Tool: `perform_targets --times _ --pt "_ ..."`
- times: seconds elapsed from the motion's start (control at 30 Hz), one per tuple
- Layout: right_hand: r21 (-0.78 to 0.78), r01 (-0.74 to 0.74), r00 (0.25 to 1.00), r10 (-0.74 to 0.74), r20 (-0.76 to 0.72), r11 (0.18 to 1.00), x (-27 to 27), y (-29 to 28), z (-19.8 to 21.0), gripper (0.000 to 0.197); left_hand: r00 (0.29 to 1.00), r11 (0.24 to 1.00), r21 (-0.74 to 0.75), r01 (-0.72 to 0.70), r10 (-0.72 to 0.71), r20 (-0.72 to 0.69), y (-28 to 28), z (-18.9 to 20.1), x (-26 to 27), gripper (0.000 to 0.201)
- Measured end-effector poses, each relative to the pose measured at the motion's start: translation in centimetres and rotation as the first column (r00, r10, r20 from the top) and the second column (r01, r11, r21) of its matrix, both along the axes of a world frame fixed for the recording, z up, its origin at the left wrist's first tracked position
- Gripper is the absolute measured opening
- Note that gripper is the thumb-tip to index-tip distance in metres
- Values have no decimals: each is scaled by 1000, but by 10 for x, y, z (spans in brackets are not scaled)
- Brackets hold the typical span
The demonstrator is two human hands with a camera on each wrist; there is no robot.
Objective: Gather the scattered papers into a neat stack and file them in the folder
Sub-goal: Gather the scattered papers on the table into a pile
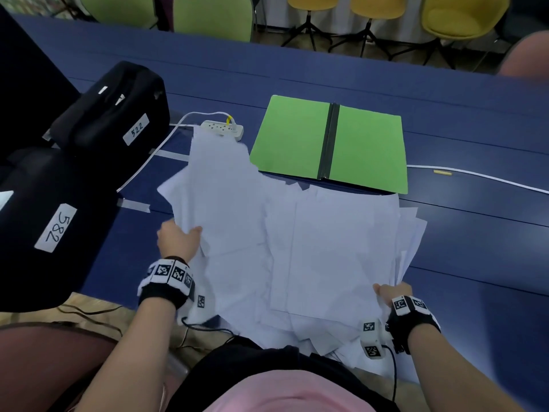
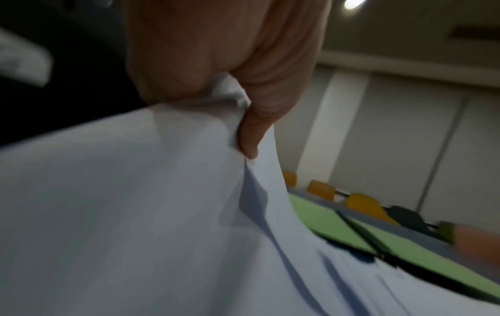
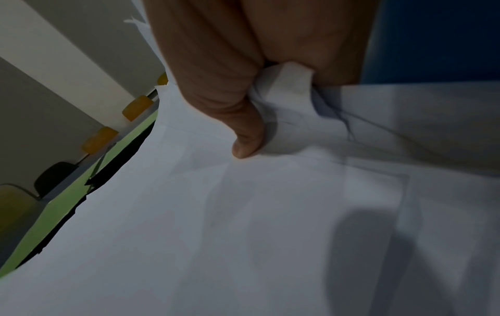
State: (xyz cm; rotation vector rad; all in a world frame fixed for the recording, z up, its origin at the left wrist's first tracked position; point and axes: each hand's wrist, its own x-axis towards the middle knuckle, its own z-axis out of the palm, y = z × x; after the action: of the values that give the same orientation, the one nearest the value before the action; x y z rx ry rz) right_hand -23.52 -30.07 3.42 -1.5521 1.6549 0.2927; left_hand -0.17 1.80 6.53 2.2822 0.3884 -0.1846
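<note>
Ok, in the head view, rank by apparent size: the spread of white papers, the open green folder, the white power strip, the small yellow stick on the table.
1. Spread of white papers, though nearest the camera.
2. Open green folder.
3. White power strip.
4. Small yellow stick.

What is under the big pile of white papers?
The papers cover the blue table, the green folder's near edge and part of the power strip. Anything else underneath is hidden.
</note>
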Motion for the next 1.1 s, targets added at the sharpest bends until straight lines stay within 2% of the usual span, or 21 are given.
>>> perform_targets --times 0.1,0.2,0.27,0.33,0.43,0.5,0.6,0.7,0.77,0.83,0.87,0.9,0.93,1.0,1.1 --pt "3 3 1000 -3 0 1000 0 -1 -1 43 964 998 -28 62 -52 260 -5 46 4 25" --pt "-1 4 1000 -4 -1 1000 0 0 -1 43 919 961 -264 81 31 393 -17 86 6 32" --pt "-3 0 1000 0 -7 1000 0 0 -2 42 917 890 -451 61 128 377 -23 97 11 49" --pt "-3 7 1000 -7 -3 1000 0 -1 -3 42 935 831 -554 43 163 316 -30 93 15 58" --pt "-5 20 1000 -20 -2 1000 0 -2 -6 47 976 795 -605 53 88 200 -48 71 10 59" --pt "5 35 999 -35 16 999 -1 -3 -7 47 992 793 -604 75 2 126 -62 47 1 57" --pt "16 46 998 -46 37 999 -2 -6 -10 48 993 844 -536 23 -82 -87 -76 -9 -18 50" --pt "62 54 994 -59 90 997 -6 -9 -14 48 937 934 -353 55 -170 -304 -79 -68 -34 50" --pt "80 75 988 -85 131 994 -8 -12 -17 49 901 950 -299 91 -206 -381 -80 -92 -38 47" --pt "104 114 976 -131 173 988 -10 -15 -18 56 912 944 -319 86 -203 -356 -82 -97 -41 31" --pt "117 121 973 -142 182 986 -10 -16 -19 62 935 941 -332 71 -179 -307 -82 -96 -40 14" --pt "128 118 972 -141 188 985 -10 -17 -18 68 961 943 -328 58 -142 -237 -82 -95 -36 14" --pt "134 114 973 -138 187 984 -10 -18 -18 72 980 951 -306 53 -107 -165 -81 -99 -31 33" --pt "137 111 977 -133 169 984 -11 -20 -21 79 990 970 -230 73 -98 -100 -81 -98 -25 47" --pt "132 98 982 -117 147 986 -10 -22 -27 94 953 964 -130 234 -254 -168 -94 -96 -29 51"
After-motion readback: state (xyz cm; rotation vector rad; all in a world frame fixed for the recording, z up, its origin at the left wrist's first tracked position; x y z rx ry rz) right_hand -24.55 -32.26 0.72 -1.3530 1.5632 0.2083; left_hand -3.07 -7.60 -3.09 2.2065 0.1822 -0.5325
